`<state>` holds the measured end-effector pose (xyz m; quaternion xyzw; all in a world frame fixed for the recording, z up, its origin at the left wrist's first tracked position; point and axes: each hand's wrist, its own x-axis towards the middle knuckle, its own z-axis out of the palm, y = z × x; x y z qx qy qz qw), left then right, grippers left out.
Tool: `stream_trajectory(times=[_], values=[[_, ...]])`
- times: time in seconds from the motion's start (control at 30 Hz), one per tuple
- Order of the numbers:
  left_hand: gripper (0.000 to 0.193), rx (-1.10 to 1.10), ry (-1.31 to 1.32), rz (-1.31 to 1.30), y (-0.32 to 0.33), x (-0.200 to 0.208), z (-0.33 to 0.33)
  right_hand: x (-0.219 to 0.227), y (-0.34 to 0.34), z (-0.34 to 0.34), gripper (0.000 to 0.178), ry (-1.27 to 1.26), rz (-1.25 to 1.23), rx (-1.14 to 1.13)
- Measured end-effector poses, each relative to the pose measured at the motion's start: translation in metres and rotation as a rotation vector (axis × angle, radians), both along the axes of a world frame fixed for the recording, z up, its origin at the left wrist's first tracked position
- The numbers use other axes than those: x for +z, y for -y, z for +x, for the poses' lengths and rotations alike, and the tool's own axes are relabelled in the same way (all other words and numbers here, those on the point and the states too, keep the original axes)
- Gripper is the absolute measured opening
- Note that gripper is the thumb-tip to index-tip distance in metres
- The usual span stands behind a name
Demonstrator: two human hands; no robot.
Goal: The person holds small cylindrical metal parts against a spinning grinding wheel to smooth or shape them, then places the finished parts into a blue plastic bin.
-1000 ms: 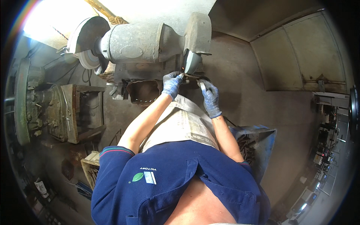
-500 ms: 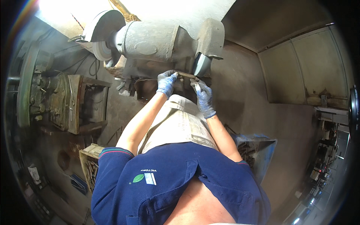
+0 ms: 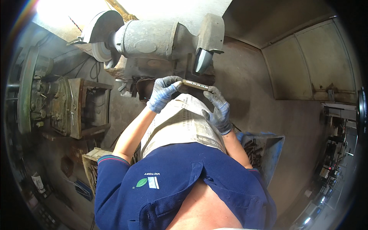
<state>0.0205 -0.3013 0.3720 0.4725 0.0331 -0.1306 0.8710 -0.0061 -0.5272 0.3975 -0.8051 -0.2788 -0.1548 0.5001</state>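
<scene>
A short, slim metal bar (image 3: 195, 84) with a row of small dark holes is held level in front of the bench grinder (image 3: 149, 40). My left hand (image 3: 164, 94), in a blue and grey work glove, pinches its left end. At the other end, my gloved right hand (image 3: 219, 109) grips it with the fingertips, and one digit sticks out lower down. The bar is apart from the grinder's right wheel (image 3: 203, 61), which shows below its guard.
The grinder's pale left wheel (image 3: 100, 51) sits under a round guard. Newspaper (image 3: 180, 124) covers my lap. A blue-edged bin (image 3: 272, 153) of metal pieces stands at right, a wooden box (image 3: 91, 161) at left. Farther left is a green machine (image 3: 57, 103).
Both hands have drawn the bar back from the right wheel, toward me. The bar has turned so its row of holes shows. The view has shifted slightly.
</scene>
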Motion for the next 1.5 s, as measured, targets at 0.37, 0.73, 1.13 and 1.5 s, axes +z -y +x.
stream_trajectory(times=[0.37,0.73,1.13,1.5], values=[[0.015,-0.023,-0.019,0.106,0.019,0.011,0.009,0.004,0.005,-0.003,0.043,0.028,0.008,-0.046],[0.017,0.016,-0.022,0.262,0.023,-0.040,0.028,-0.032,0.007,0.016,0.034,-0.064,0.009,-0.133],[0.009,0.187,-0.127,0.241,0.067,-0.083,0.057,-0.086,0.025,0.049,0.024,-0.347,0.192,-0.220],[0.007,0.199,-0.146,0.309,0.031,-0.084,0.058,-0.100,-0.012,0.054,0.021,-0.429,0.371,-0.140]])
